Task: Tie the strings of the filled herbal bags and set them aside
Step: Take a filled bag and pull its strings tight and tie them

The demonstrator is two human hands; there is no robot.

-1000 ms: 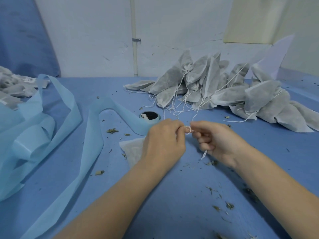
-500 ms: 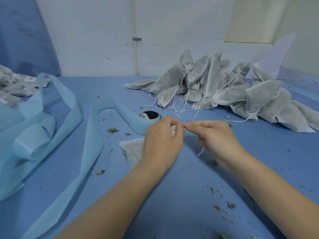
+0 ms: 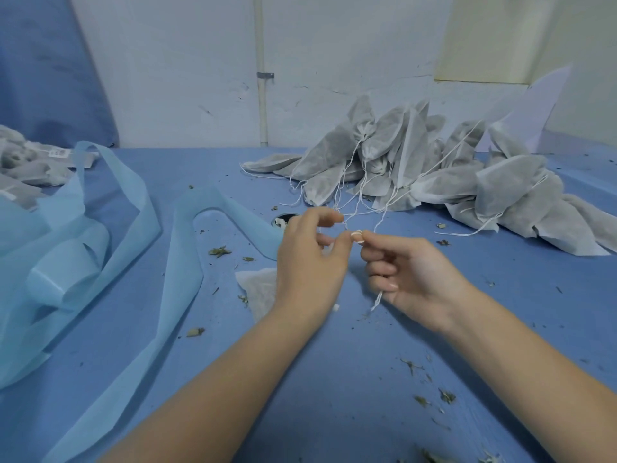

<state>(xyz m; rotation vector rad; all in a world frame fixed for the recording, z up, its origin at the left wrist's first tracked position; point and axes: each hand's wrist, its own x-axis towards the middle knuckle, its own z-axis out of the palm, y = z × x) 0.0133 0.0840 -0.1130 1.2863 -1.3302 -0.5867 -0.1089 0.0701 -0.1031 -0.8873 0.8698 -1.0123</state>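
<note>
A white herbal bag (image 3: 258,289) lies flat on the blue table, mostly hidden under my left hand (image 3: 309,262). My left hand hovers above it, thumb and forefinger pinching one end of its white string (image 3: 356,232). My right hand (image 3: 405,279) is just to the right, pinching a small loop of the same string at its fingertips. A loose tail of string (image 3: 378,300) hangs below my right palm.
A heap of filled grey bags (image 3: 434,175) with trailing strings lies at the back right. Light blue fabric strips (image 3: 100,248) sprawl across the left. More bags (image 3: 23,168) sit at the far left. A dark hole (image 3: 283,220) in the table lies behind my left hand. Herb crumbs are scattered about.
My hands have drawn slightly apart. The left fingers rose and spread, and a small string loop shows again at my right fingertips.
</note>
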